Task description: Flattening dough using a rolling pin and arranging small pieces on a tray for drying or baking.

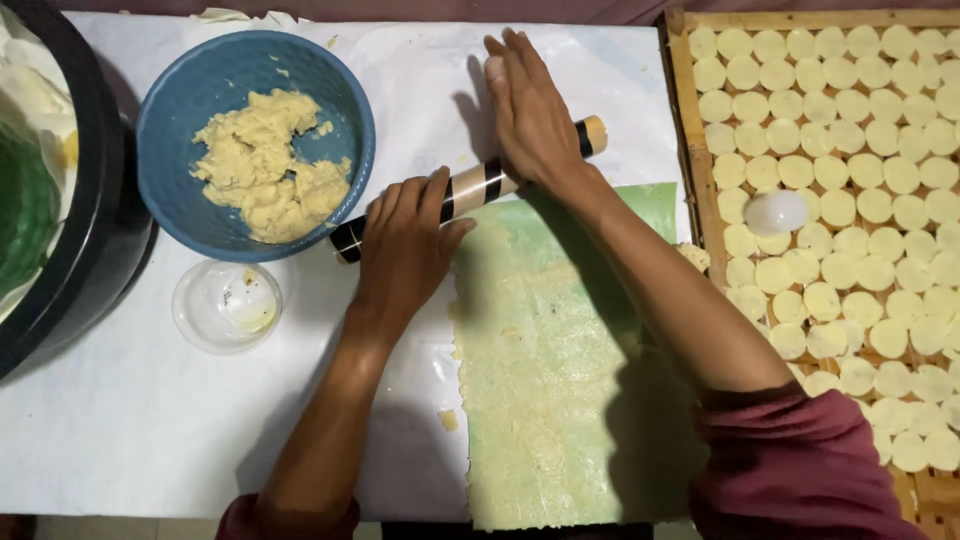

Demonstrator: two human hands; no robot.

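Note:
A striped black-and-tan rolling pin (472,186) lies slanted across the far end of a thin sheet of pale dough (545,360) spread on a green mat (655,205). My left hand (403,245) presses flat on the pin's left part, fingers together. My right hand (530,110) rests palm down on the pin's right part, fingers stretched forward. A blue bowl (180,90) holding a lump of yellow dough (270,165) stands just left of the pin.
A small clear glass dish (226,305) sits below the bowl. A large black pot (100,200) is at the left edge. On the right, a bamboo tray (700,200) holds several round dough discs and a white round cutter (776,212). White paper (120,440) covers the table.

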